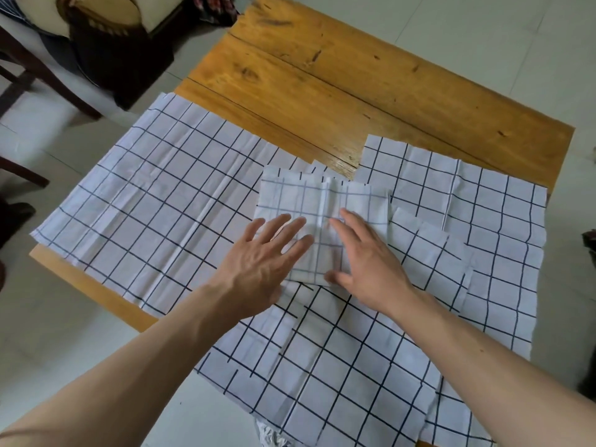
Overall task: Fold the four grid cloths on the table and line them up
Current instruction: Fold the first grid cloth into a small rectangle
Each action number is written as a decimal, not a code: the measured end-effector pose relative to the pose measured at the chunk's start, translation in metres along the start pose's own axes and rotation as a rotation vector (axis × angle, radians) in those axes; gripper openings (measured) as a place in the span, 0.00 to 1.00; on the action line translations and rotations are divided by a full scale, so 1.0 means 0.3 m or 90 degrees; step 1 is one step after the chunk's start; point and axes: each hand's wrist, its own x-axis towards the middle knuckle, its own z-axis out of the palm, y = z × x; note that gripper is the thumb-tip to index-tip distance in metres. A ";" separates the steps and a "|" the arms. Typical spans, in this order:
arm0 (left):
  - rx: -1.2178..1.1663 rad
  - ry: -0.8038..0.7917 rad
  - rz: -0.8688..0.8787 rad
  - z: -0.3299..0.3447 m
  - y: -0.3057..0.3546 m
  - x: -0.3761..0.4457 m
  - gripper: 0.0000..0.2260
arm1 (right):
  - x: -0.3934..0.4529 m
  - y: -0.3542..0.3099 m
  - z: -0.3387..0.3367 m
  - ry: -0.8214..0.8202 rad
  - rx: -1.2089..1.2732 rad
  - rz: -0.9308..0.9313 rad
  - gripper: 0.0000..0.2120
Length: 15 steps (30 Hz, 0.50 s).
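Note:
A small folded grid cloth (322,201) lies in the middle of the wooden table (322,75), showing its paler side. My left hand (258,266) presses flat on its left part with the fingers spread. My right hand (364,259) lies flat on its right part, with the thumb at the near edge. Under and around it lie three unfolded white cloths with dark grid lines: one spread to the left (145,201), one at the right (483,221), and one near me (338,375) that hangs over the table's front edge.
The far half of the table is bare wood. A dark wooden chair (38,75) with a cushion and a dark bag (119,53) stands on the tiled floor at the upper left. The left cloth reaches past the table's left edge.

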 end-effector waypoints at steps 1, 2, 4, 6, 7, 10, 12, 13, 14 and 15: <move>0.023 -0.023 0.001 -0.011 0.002 0.008 0.44 | 0.000 0.000 0.001 0.001 0.003 0.003 0.45; 0.045 -0.039 0.001 -0.018 0.002 0.013 0.45 | 0.000 -0.001 0.002 0.002 0.005 0.005 0.45; 0.057 -0.046 -0.010 -0.020 -0.002 0.012 0.44 | 0.002 -0.001 0.004 0.002 0.007 0.007 0.45; 0.032 -0.008 -0.034 -0.007 -0.015 -0.002 0.40 | 0.004 0.001 0.004 0.003 0.008 0.006 0.45; 0.020 0.016 -0.045 -0.006 -0.019 -0.014 0.38 | 0.004 0.003 0.005 0.003 0.009 0.005 0.45; -0.032 0.106 -0.094 0.015 -0.032 -0.041 0.32 | 0.003 0.009 0.008 0.001 0.015 0.002 0.45; -0.117 0.166 -0.199 0.025 -0.028 -0.055 0.34 | 0.003 0.012 0.011 0.005 0.018 -0.002 0.45; -0.185 0.184 -0.278 0.017 -0.018 -0.057 0.37 | 0.004 0.013 0.013 0.005 0.019 -0.004 0.45; -0.265 0.199 -0.367 0.010 -0.007 -0.057 0.39 | 0.003 0.015 0.014 0.005 0.020 -0.006 0.45; -0.362 0.205 -0.449 -0.011 0.007 -0.056 0.40 | 0.003 0.017 0.016 0.009 0.024 -0.006 0.45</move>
